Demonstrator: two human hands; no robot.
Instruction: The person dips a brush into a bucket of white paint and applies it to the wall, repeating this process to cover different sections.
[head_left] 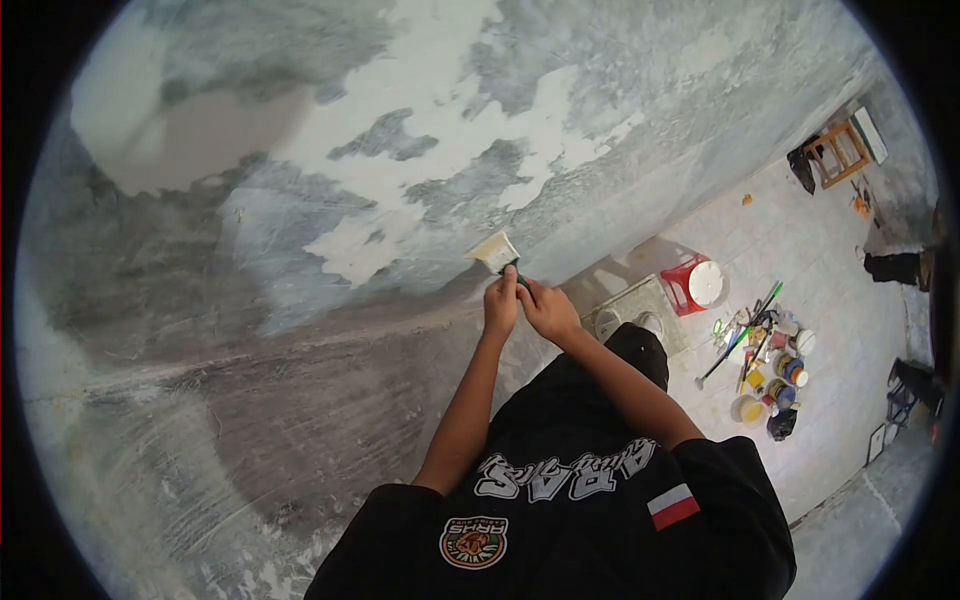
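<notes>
A wide brush or scraper with a pale, cream-coated head (496, 252) and a dark green handle is held against or just in front of the grey wall (280, 60). My left hand (501, 305) is closed at the handle, its thumb near the base of the head. Close beside it, my right hand (548, 308) has its fingers wrapped round the lower handle. Irregular white patches (420, 70) cover part of the wall above the tool. Whether the head touches the wall is unclear.
Below stand a red stool (680, 284) with a white bucket (707, 284) and a pale platform (635, 306) by my feet. Several tools and paint containers (784, 392) lie on the floor (760, 235). A wooden frame (840, 155) and another person's leg (895, 267) are at the right.
</notes>
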